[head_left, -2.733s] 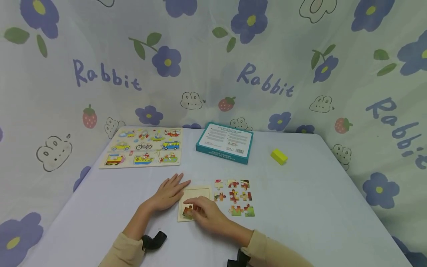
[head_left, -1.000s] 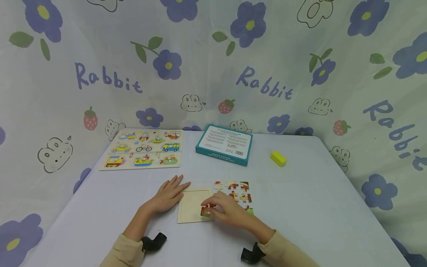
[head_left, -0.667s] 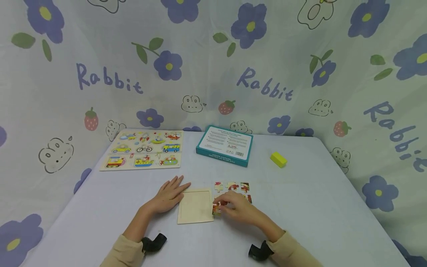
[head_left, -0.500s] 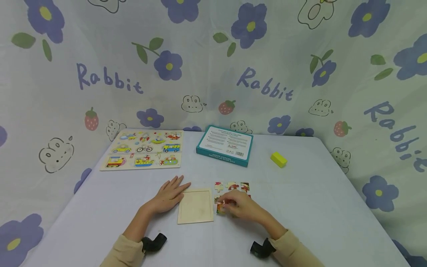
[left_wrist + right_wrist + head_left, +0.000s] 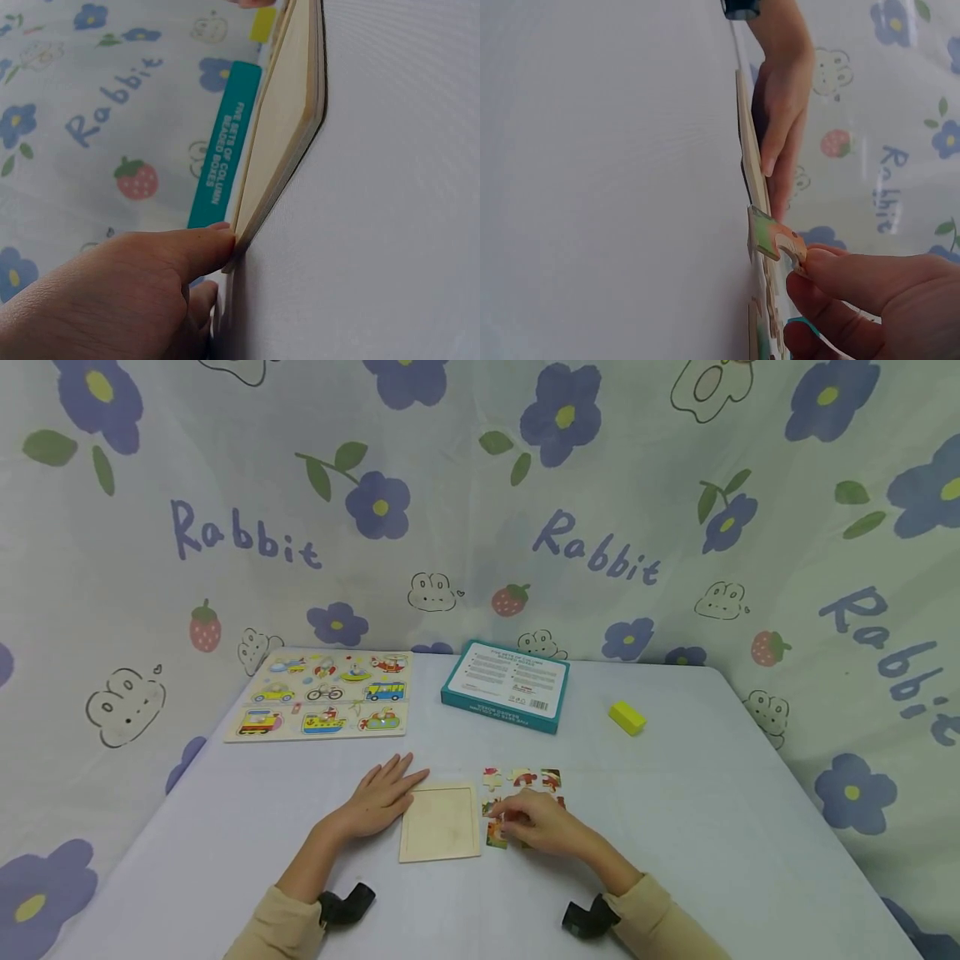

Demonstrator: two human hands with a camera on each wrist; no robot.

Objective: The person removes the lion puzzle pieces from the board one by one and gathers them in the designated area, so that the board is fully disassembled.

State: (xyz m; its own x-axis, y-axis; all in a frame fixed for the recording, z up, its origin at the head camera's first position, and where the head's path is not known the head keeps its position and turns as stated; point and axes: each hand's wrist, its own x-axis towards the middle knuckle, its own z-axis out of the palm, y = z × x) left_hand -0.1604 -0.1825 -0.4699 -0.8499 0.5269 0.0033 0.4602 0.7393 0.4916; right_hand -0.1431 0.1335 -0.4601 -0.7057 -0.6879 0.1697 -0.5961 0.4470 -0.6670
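A small square wooden puzzle tray [image 5: 439,823] lies bare in front of me. My left hand [image 5: 377,799] rests at its upper left corner with fingers spread; in the left wrist view the thumb [image 5: 206,249] touches the tray's edge. To the right of the tray, my right hand [image 5: 546,822] pinches a jigsaw piece [image 5: 496,836] between thumb and fingers. Up close in the right wrist view, this puzzle piece [image 5: 767,235] is green and orange and tilted. Other jigsaw pieces [image 5: 522,777] lie in rows on the table, some hidden under the right hand.
Behind the hands, a picture puzzle board [image 5: 322,695] with vehicles lies at the left. A teal and white box [image 5: 506,685] sits at the back middle. A yellow block [image 5: 627,717] is right of it. A patterned curtain [image 5: 465,510] hangs behind the white table [image 5: 720,827].
My right hand has carried the jigsaw piece rightward, off the tray to the lower left of the loose pieces, and lowered it there. The left hand has stayed in place.
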